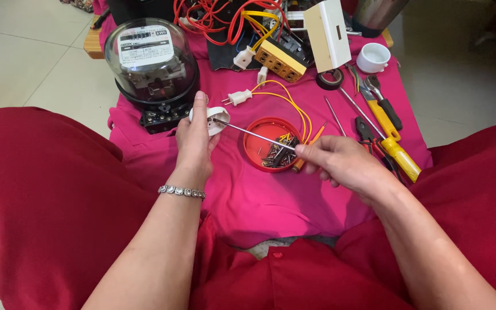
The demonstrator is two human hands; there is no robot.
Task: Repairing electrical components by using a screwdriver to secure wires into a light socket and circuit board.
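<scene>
Left hand (195,138): closed around a small white fitting (218,119), thumb up along its back, held just above the pink cloth (259,201).
Right hand (340,162): fingers pinched on the orange handle of a screwdriver (254,133); its thin metal shaft runs left and its tip meets the face of the fitting.
Fitting: at the left of the red lid (259,150), in front of the meter (151,66), close to both.
Lid: round and shallow, lying on the cloth under the shaft, holding a pile of small dark screws (278,154).
Meter: glass-domed on a black base, at the desk's far left corner.
Plug (237,97): white, two-pin, just beyond the fitting, with yellow wire (294,103) looping back to a yellow socket block (279,59).
Right of the lid: pliers (368,135), a yellow-handled screwdriver (400,155), a wrench (383,100) and a roll of dark tape (329,79).
Far edge: a tangle of red wires (213,20), a white box (328,34) leaning, and a small white cup (372,57).
Wrist: a metal bracelet (182,192) on the left arm.
</scene>
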